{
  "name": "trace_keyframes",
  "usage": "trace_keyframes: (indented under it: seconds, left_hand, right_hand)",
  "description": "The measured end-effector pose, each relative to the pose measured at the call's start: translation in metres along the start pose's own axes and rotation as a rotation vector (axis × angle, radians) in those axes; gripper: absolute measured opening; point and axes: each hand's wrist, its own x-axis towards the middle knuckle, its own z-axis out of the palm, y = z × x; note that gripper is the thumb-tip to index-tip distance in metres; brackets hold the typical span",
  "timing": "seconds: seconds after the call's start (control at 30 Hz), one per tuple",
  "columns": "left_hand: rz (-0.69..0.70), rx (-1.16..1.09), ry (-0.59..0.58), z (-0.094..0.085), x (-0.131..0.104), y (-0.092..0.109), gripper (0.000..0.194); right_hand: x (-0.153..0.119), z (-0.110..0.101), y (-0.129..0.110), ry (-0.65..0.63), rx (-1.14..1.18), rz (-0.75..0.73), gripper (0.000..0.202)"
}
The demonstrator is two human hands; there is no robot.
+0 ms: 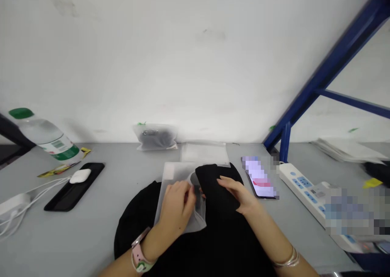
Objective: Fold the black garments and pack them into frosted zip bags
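Observation:
A frosted plastic bag (170, 175) lies tilted over black fabric in front of me. My left hand (178, 204), with a pink-banded watch on its wrist, is closed on the bag near its opening, fingers curled. A folded black cloth (210, 183) stands at the bag's right side, one end by the opening, where a grey patch shows. My right hand (237, 191) grips this cloth from the right, fingers along its upper part and thumb lower down. More black fabric (131, 216) spreads beneath both hands. How far the cloth reaches into the bag is hidden.
By the wall stand a filled frosted bag (157, 137) and a flat stack of clear bags (204, 152). At left are a bottle (51, 139), a black phone (76, 189), a white earbud case (80, 176) and cables. A lit phone (258, 177) and power strip (307, 195) lie right, beside a blue frame (323, 70).

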Motion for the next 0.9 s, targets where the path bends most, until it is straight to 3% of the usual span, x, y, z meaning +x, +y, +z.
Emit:
trace_keyframes:
  seconds: [0.07, 0.13, 0.27, 0.37, 0.47, 0.67, 0.73, 0.8, 0.83, 0.9]
  left_hand:
    - [0.028, -0.004, 0.076, -0.003, 0.002, -0.002, 0.032]
    - [0.050, 0.011, 0.108, -0.005, 0.002, -0.003, 0.032]
    - [0.145, 0.059, -0.006, -0.005, 0.002, -0.003, 0.031]
    - [0.228, 0.065, -0.107, -0.003, -0.001, 0.001, 0.030]
    - [0.245, 0.023, -0.125, -0.002, -0.006, 0.007, 0.029]
    - [0.276, -0.097, -0.154, -0.005, -0.011, 0.011, 0.024]
    - [0.187, -0.126, 0.017, -0.011, -0.005, 0.002, 0.008]
    - [-0.032, -0.181, 0.213, -0.022, 0.004, -0.010, 0.034]
    - [-0.162, -0.255, 0.228, -0.027, 0.009, -0.015, 0.049]
    - [-0.387, -0.518, 0.046, -0.038, 0.019, -0.024, 0.062]
  right_hand:
    - [0.000, 0.004, 0.000, 0.044, 0.015, 0.115, 0.028]
    - [-0.001, 0.008, 0.001, 0.077, -0.052, 0.123, 0.026]
    - [0.000, 0.018, 0.005, 0.032, -0.253, -0.025, 0.033]
    - [0.003, 0.025, 0.012, 0.149, -0.321, -0.198, 0.038]
    - [0.005, 0.033, 0.024, 0.247, -0.366, -0.347, 0.039]
    - [0.003, 0.045, 0.037, 0.217, -0.202, -0.327, 0.041]
    - [0.001, 0.044, 0.033, 0.170, -0.077, -0.202, 0.038]
    - [-0.001, 0.041, 0.027, 0.135, 0.017, -0.081, 0.040]
    - [-0.002, 0.039, 0.024, 0.127, 0.036, -0.059, 0.043]
    - [-0.004, 0.038, 0.019, 0.131, 0.029, -0.093, 0.046]
